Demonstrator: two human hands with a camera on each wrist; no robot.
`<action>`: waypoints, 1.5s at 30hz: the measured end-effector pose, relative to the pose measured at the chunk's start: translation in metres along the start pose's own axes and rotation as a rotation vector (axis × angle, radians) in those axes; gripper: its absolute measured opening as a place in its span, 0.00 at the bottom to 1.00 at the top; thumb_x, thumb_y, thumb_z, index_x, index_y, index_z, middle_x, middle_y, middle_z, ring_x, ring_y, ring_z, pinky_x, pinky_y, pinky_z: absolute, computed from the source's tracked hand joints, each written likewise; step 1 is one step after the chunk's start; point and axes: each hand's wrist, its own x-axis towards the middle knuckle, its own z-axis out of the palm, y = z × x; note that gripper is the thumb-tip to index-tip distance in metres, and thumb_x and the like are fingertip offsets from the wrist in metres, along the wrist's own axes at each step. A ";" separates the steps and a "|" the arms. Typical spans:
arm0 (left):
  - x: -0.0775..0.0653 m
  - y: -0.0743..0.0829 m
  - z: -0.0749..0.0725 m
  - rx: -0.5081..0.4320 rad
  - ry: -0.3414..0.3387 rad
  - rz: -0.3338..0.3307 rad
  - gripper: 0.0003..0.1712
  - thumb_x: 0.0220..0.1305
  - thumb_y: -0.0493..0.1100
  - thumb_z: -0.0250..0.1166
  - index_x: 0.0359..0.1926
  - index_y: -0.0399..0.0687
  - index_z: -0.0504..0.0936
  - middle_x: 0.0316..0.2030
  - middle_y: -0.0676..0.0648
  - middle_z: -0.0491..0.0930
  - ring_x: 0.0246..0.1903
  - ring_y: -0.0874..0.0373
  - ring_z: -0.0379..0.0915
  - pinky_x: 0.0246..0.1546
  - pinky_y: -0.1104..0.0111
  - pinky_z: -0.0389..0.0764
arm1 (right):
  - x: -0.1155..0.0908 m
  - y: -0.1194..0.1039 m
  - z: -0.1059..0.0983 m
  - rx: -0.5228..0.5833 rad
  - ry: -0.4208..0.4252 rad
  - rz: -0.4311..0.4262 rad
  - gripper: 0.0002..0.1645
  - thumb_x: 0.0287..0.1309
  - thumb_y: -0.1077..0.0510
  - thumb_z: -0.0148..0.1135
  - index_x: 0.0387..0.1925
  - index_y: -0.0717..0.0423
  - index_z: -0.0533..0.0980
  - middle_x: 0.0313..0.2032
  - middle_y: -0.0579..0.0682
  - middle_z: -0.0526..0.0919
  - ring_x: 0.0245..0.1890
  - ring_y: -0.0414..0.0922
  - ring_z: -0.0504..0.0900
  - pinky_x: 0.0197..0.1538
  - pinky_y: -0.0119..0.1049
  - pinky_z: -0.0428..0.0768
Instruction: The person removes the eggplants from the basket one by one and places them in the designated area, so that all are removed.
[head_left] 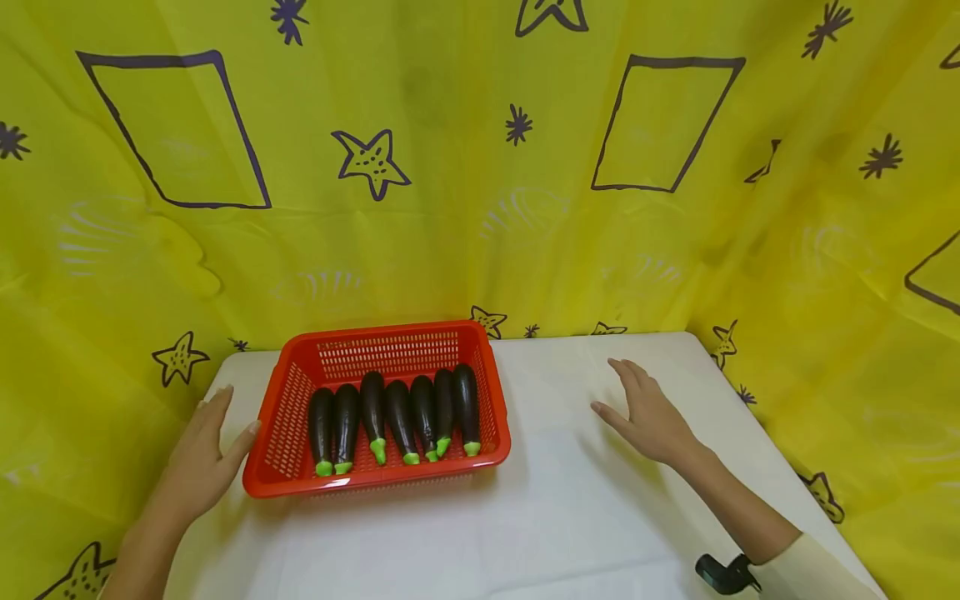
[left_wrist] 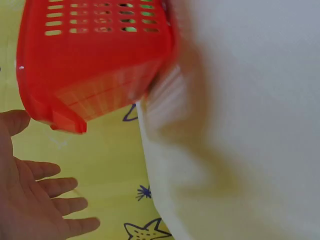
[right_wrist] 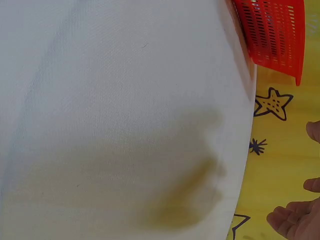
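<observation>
A red plastic basket stands on the white table, left of centre. Several dark purple eggplants with green stem ends lie side by side in it, stems toward me. My left hand hovers flat beside the basket's left wall, fingers straight, holding nothing; whether it touches the wall I cannot tell. My right hand is spread open over the bare table to the right of the basket, well apart from it. In the left wrist view the basket is close above my open left hand.
Yellow cloth with dark stars and shapes hangs behind and on both sides of the table. The table's far edge meets it just behind the basket. A black wrist strap sits on my right forearm.
</observation>
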 end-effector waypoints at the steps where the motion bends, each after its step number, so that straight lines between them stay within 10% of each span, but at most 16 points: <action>1: 0.001 0.002 0.000 -0.049 -0.008 -0.006 0.45 0.82 0.53 0.52 0.80 0.25 0.46 0.74 0.18 0.49 0.74 0.17 0.38 0.69 0.25 0.43 | 0.001 -0.001 0.000 0.008 0.004 -0.002 0.49 0.73 0.39 0.61 0.79 0.65 0.55 0.75 0.72 0.57 0.72 0.73 0.60 0.66 0.73 0.66; 23: 0.023 0.013 0.019 -0.330 -0.082 -0.115 0.44 0.81 0.49 0.54 0.81 0.28 0.45 0.73 0.19 0.55 0.70 0.20 0.55 0.61 0.33 0.69 | 0.021 -0.048 0.017 0.256 -0.047 -0.002 0.44 0.71 0.46 0.67 0.76 0.63 0.63 0.71 0.65 0.69 0.62 0.65 0.77 0.60 0.60 0.79; 36: 0.026 0.016 0.025 -0.278 -0.097 -0.129 0.45 0.78 0.42 0.57 0.81 0.28 0.43 0.72 0.17 0.56 0.62 0.22 0.69 0.45 0.54 0.86 | 0.038 -0.084 0.026 0.327 -0.019 -0.090 0.35 0.69 0.53 0.69 0.70 0.66 0.70 0.65 0.64 0.75 0.55 0.63 0.81 0.57 0.56 0.83; 41: 0.030 0.011 0.026 -0.284 -0.115 -0.129 0.46 0.78 0.40 0.58 0.81 0.29 0.41 0.73 0.18 0.54 0.67 0.23 0.64 0.55 0.45 0.81 | 0.047 -0.095 0.024 0.331 -0.007 -0.109 0.33 0.69 0.55 0.70 0.68 0.66 0.72 0.62 0.64 0.77 0.53 0.61 0.82 0.55 0.53 0.85; 45: 0.032 0.006 0.026 -0.333 -0.133 -0.135 0.46 0.78 0.40 0.58 0.81 0.30 0.40 0.73 0.19 0.53 0.68 0.24 0.62 0.52 0.62 0.82 | 0.053 -0.106 0.021 0.349 -0.014 -0.128 0.31 0.68 0.56 0.70 0.67 0.67 0.74 0.60 0.62 0.79 0.52 0.59 0.83 0.53 0.52 0.85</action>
